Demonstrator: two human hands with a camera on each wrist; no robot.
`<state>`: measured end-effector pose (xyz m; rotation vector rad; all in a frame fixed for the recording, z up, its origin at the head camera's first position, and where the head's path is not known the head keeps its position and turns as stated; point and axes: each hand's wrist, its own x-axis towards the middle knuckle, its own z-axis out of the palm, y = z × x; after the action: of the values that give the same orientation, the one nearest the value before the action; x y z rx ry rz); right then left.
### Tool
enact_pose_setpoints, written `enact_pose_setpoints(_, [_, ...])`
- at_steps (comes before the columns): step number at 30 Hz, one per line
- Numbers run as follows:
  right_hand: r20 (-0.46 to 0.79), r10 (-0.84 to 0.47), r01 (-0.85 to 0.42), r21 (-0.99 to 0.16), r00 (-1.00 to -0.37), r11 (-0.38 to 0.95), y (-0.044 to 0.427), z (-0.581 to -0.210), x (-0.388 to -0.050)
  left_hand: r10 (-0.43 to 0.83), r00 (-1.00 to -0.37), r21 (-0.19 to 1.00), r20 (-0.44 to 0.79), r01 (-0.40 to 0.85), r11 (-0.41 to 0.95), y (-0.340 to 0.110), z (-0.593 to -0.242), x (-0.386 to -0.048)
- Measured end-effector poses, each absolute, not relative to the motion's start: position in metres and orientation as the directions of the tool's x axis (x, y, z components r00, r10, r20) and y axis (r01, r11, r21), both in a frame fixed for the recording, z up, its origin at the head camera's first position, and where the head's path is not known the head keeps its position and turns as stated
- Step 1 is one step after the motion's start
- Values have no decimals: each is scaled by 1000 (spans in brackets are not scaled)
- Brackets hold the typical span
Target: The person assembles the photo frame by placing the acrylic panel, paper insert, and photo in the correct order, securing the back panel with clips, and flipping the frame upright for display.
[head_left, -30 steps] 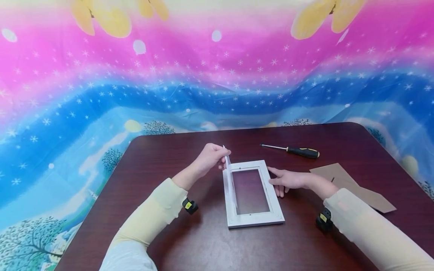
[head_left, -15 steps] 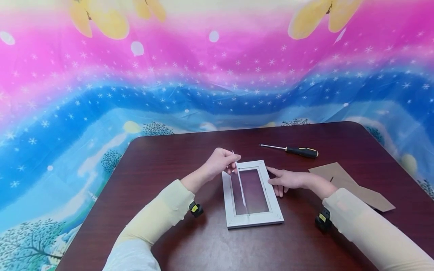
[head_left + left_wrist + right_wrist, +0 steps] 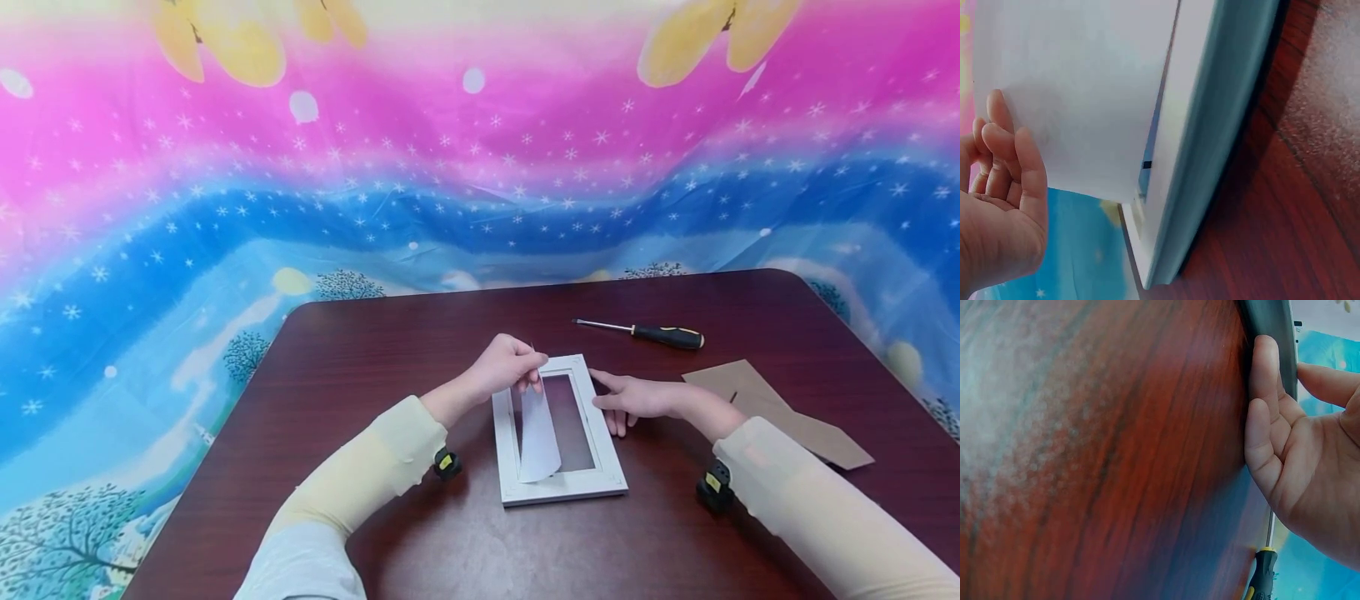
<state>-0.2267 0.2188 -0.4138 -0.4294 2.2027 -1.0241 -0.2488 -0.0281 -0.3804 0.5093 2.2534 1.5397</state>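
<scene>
My left hand [image 3: 508,367] pinches the top end of a thin white sheet [image 3: 538,442]. The sheet hangs tilted over the opening of a white picture frame [image 3: 611,458], its lower end near the frame's near inner edge. In the left wrist view the sheet [image 3: 1079,81] stands broad beside the frame side [image 3: 1222,125], and the fingertips of the left hand [image 3: 1007,187] are partly behind it. My right hand [image 3: 637,398] rests against the frame's right side. In the right wrist view, the right hand's [image 3: 1310,450] fingers touch the frame's outer side [image 3: 1275,325], thumb near its upper edge.
A screwdriver [image 3: 667,335] with a black and yellow handle lies behind the frame to the right. A brown cardboard piece [image 3: 780,408] lies beside the right forearm. The dark wooden table [image 3: 390,342] ends at a colourful cloth backdrop [image 3: 480,167].
My left hand has moved to the right with the sheet, from the frame's left side over its opening. The sheet has turned, showing more of its face. The right hand stays put.
</scene>
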Motion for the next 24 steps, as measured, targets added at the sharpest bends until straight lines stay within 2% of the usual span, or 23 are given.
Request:
enact_pose_setpoints(8, [-428, -540, -23, -768, -725, 640, 219, -414, -227, 438, -889, 943, -131, 24, 331, -23, -385, -246])
enact_pose_setpoints(24, [-429, -539, -25, -766, -724, 643, 218, -412, -226, 377, -916, 903, -136, 41, 427, -16, -399, -248])
